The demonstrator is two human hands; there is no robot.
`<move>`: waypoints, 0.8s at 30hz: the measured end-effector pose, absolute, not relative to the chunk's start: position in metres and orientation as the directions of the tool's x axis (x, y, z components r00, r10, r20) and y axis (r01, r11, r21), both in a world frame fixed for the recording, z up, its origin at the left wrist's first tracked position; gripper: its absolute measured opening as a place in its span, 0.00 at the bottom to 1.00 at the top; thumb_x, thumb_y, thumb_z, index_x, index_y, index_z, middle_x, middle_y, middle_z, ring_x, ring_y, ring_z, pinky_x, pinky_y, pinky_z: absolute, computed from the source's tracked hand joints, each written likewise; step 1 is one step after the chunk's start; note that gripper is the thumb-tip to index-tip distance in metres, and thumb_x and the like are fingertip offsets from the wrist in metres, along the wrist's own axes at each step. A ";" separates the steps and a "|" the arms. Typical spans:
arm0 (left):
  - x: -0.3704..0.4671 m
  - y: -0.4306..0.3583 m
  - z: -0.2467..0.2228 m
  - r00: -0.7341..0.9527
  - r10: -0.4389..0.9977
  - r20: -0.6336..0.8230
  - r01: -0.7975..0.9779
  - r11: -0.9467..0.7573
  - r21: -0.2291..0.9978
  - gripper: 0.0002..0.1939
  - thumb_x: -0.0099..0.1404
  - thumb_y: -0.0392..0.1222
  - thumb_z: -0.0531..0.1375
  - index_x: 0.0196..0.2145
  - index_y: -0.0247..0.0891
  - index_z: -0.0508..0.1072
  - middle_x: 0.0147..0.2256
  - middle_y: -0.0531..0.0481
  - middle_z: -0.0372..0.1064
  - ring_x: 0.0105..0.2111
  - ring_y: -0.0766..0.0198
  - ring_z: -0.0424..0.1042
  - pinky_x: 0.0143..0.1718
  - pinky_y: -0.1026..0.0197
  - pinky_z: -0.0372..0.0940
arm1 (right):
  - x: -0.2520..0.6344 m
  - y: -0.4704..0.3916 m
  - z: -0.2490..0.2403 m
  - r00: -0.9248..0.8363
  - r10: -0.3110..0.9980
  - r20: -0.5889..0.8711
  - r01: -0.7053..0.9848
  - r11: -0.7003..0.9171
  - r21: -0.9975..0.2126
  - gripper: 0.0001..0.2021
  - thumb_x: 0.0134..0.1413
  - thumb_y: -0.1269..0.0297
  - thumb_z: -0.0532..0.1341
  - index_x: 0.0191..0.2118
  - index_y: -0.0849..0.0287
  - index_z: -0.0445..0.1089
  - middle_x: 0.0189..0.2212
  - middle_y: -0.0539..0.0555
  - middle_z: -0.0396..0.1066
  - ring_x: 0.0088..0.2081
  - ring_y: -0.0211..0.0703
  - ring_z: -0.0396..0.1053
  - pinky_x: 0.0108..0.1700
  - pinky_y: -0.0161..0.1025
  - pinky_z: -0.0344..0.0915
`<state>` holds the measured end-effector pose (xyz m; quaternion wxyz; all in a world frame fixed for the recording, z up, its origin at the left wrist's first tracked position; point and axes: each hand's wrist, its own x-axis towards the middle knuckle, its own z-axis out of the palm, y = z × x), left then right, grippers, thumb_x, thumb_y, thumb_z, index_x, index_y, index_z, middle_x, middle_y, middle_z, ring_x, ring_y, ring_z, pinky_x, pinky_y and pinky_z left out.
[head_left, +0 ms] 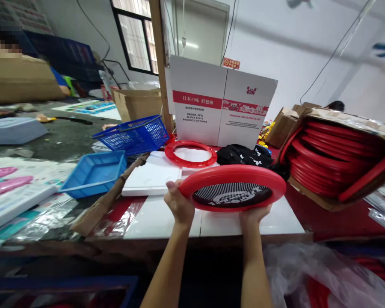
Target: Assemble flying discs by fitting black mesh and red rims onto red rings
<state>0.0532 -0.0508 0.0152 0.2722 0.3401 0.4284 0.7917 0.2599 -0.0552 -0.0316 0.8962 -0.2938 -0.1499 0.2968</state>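
Observation:
A red round disc (234,172) with a black centre printed in white is held up, tilted, above the white work surface (167,218). My left hand (180,206) is closed on its left edge, thumb up at the rim. Under the right side, my right hand (254,214) grips the lower edge, its fingers partly hidden by the disc. Just behind lies a flat red ring (171,155), partly over a white slab (150,182). A heap of black fabric with white prints (240,155) sits beyond the disc.
On the right, a tipped cardboard box (356,117) holds several stacked red rings (327,149). A white printed carton (199,124) stands upright at the back. To the left are a blue basket (137,132) and a light-blue tray (93,173). Clear plastic (336,273) hangs at lower right.

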 end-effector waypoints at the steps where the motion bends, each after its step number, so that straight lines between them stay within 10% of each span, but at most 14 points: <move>1: 0.055 -0.052 0.010 -0.617 0.719 0.321 -0.162 -0.515 0.842 0.38 0.75 0.73 0.47 0.27 0.38 0.73 0.23 0.52 0.65 0.26 0.62 0.65 0.32 0.58 0.63 | 0.261 -0.050 -0.031 0.777 0.623 0.089 -0.454 0.653 -0.607 0.26 0.68 0.45 0.48 0.51 0.53 0.77 0.44 0.52 0.81 0.45 0.50 0.78 0.54 0.52 0.75; 10: 0.052 -0.038 -0.003 -0.754 0.642 0.135 -0.476 -0.677 0.562 0.31 0.74 0.68 0.50 0.38 0.39 0.78 0.32 0.49 0.75 0.40 0.53 0.76 0.50 0.54 0.71 | 0.250 -0.064 -0.023 0.822 0.565 0.076 -0.428 0.700 -0.572 0.19 0.68 0.48 0.54 0.44 0.54 0.77 0.37 0.50 0.80 0.43 0.47 0.79 0.52 0.48 0.78; 24: 0.086 -0.079 -0.013 -0.506 0.809 0.298 -0.538 -0.566 0.625 0.42 0.72 0.77 0.48 0.18 0.41 0.73 0.21 0.46 0.68 0.26 0.56 0.71 0.33 0.54 0.67 | 0.241 -0.068 -0.080 0.764 0.599 0.240 -0.265 0.630 -0.730 0.21 0.70 0.42 0.51 0.38 0.46 0.74 0.30 0.48 0.73 0.33 0.46 0.76 0.48 0.57 0.82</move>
